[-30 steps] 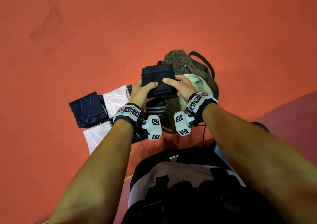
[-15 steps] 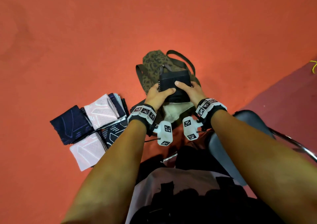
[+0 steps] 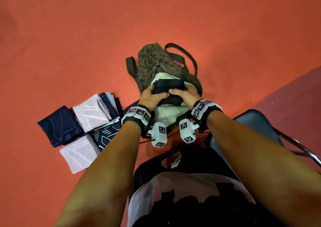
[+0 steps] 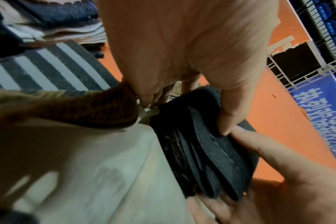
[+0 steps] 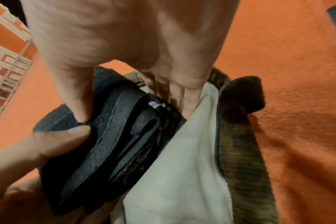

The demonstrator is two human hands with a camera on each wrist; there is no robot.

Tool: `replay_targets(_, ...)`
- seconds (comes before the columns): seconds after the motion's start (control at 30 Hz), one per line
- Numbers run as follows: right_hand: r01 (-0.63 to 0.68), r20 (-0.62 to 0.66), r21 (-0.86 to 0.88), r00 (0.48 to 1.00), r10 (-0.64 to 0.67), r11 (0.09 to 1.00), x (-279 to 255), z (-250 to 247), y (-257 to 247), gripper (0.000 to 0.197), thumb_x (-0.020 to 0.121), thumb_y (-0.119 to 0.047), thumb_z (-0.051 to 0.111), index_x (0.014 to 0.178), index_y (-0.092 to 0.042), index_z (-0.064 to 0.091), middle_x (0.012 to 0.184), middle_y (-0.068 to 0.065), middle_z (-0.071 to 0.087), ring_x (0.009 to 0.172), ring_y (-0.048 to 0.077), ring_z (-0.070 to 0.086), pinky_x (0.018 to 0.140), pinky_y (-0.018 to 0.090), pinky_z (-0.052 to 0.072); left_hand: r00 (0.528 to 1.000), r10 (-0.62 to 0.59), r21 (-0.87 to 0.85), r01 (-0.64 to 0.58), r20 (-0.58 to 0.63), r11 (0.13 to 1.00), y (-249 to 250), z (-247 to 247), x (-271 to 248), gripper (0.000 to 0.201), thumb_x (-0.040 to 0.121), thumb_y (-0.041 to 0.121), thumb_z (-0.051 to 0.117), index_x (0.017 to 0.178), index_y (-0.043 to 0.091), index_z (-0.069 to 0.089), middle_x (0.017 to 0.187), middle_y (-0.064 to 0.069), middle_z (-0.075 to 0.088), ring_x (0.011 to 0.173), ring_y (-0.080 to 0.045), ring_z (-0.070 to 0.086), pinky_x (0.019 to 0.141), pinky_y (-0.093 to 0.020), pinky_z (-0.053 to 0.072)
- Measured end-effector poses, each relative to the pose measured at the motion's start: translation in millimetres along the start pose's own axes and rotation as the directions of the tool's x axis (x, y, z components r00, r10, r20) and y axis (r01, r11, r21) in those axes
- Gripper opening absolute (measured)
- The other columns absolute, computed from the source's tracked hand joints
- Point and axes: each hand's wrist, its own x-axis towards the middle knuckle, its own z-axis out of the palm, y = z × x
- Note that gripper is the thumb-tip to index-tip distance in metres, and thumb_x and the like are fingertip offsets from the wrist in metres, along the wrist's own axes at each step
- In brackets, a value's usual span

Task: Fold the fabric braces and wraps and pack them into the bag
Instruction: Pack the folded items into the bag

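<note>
Both hands are holding a folded black brace [image 3: 167, 87] at the open mouth of the leopard-print bag [image 3: 149, 56], the left hand [image 3: 151, 97] and right hand [image 3: 186, 96] each keeping a closed grip around it. The right wrist view is showing the bag's zipper [image 5: 218, 136] and cream lining [image 5: 184, 159]; only the head view is showing the folded wraps [image 3: 83, 127] lying on the floor [image 3: 69, 35].

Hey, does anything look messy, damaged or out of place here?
Nothing stands out. Both the left hand and right hand hold the folded black brace at the open mouth of the leopard-print bag. The folded wraps lie in an overlapping pile on the floor beside it.
</note>
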Motion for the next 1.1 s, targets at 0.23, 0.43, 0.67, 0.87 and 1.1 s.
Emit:
replay_targets(0.23, -0.047, -0.047, -0.209, 0.998, 0.038, 0.977, 23, 9, -20, 0.074, 0.074, -0.038, 0.084, 0.136, -0.015, 0.051, 0.124, -0.001, 0.063, 0.113, 0.018, 0.060, 0.091, 0.027, 0.044, 0.997, -0.003, 0.079, 0.009, -0.080, 0.997, 8, -22, 17, 0.046, 0.083, 0.031, 0.076, 0.122, 0.010, 0.065, 0.101, 0.001, 0.072, 0.094, -0.015, 0.069, 0.088, -0.025, 0.055)
replay_targets(0.43, -0.050, -0.024, -0.258, 0.999, 0.045, 0.965, 36, 15, -24, 0.071, 0.079, -0.028, 0.081, 0.140, -0.014, 0.048, 0.124, 0.001, 0.060, 0.112, 0.019, 0.057, 0.087, 0.025, 0.041, 0.943, 0.113, 0.281, -0.022, -0.314, 0.960, 4, -50, 37, 0.011, 0.083, 0.023, 0.061, 0.089, 0.026, 0.070, 0.103, -0.006, 0.074, 0.097, -0.024, 0.069, 0.096, -0.034, 0.053)
replay_targets(0.67, -0.044, -0.020, -0.261, 0.999, 0.040, 0.964, 44, 19, -29, 0.077, 0.079, -0.025, 0.083, 0.145, -0.012, 0.044, 0.141, 0.004, 0.051, 0.128, 0.021, 0.051, 0.091, 0.024, 0.037, 0.927, 0.072, 0.311, 0.050, -0.368, 0.949, 14, -58, 54, 0.023, 0.082, 0.010, 0.072, 0.099, 0.019, 0.059, 0.100, -0.003, 0.064, 0.096, -0.023, 0.064, 0.093, -0.035, 0.051)
replay_targets(0.87, -0.031, -0.034, -0.241, 0.999, 0.024, 0.970, 46, 24, -33, 0.081, 0.074, -0.028, 0.086, 0.143, -0.015, 0.046, 0.133, -0.001, 0.054, 0.121, 0.017, 0.053, 0.096, 0.025, 0.039, 0.938, 0.030, 0.277, 0.071, -0.344, 0.958, 19, -65, 53, 0.017, 0.088, 0.011, 0.069, 0.077, 0.023, 0.067, 0.078, 0.005, 0.068, 0.073, -0.011, 0.063, 0.077, -0.027, 0.055)
replay_targets(1.1, -0.002, -0.062, -0.157, 0.998, -0.008, 0.988, 51, 39, -53, 0.066, 0.076, -0.017, 0.085, 0.129, -0.015, 0.047, 0.094, -0.018, 0.058, 0.085, -0.003, 0.057, 0.069, 0.013, 0.043, 0.911, 0.196, 0.074, -0.182, -0.362, 0.981, 44, -78, 44, 0.019, 0.090, 0.003, 0.067, 0.078, 0.017, 0.069, 0.068, 0.007, 0.065, 0.058, -0.001, 0.057, 0.062, -0.018, 0.049)
